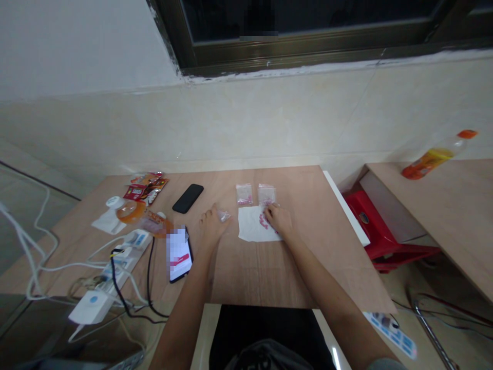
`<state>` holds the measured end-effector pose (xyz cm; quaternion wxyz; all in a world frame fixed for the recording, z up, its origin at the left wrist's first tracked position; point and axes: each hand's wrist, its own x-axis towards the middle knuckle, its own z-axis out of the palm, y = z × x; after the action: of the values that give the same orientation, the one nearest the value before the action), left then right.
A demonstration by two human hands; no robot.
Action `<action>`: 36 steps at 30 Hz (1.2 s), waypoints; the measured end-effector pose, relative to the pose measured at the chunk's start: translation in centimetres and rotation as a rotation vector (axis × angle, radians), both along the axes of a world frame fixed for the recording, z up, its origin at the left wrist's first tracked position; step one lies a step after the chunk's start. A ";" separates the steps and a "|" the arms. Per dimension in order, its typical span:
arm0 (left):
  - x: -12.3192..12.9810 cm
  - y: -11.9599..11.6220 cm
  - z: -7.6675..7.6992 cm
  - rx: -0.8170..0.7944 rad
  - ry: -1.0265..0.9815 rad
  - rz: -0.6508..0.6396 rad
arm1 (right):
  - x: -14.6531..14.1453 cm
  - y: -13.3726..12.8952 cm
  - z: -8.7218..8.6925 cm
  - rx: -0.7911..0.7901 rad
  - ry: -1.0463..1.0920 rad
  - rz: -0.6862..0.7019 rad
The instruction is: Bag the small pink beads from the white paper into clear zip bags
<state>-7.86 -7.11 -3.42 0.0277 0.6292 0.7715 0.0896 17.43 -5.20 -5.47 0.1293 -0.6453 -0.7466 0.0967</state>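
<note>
A white sheet of paper (249, 226) lies on the table with several small pink pieces (263, 221) on its right part. My right hand (279, 220) is over that side, fingertips pinched together beside the pink pieces; what is between them is too small to make out. Behind the paper lie two small clear zip bags, a left one (244, 193) and a right one (267, 193), both with some pink in them. To the left of the paper, my left hand (211, 226) rests on the table with fingers apart. Another clear plastic bag (223, 215) lies between its thumb and index finger.
On the left are a black phone (188, 198), a lit phone (179, 256), an orange drink bottle (142, 217), snack packets (145, 187) and a power strip (111, 277) with cables. A red stool (379, 226) and another bottle (427, 162) are to the right.
</note>
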 end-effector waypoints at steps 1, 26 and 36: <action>0.2 0.1 0.0 -0.005 -0.006 0.009 | 0.0 0.0 0.0 0.000 0.000 -0.008; 1.2 1.5 1.2 -0.024 0.005 0.160 | 0.2 0.4 -0.6 0.025 0.037 -0.041; 1.5 0.9 -1.3 0.051 0.011 0.094 | 0.3 0.3 -0.2 0.026 0.051 -0.032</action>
<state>-6.38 -6.16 -4.68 0.0030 0.5932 0.7979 0.1069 17.75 -4.94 -5.71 0.1582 -0.6529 -0.7338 0.1012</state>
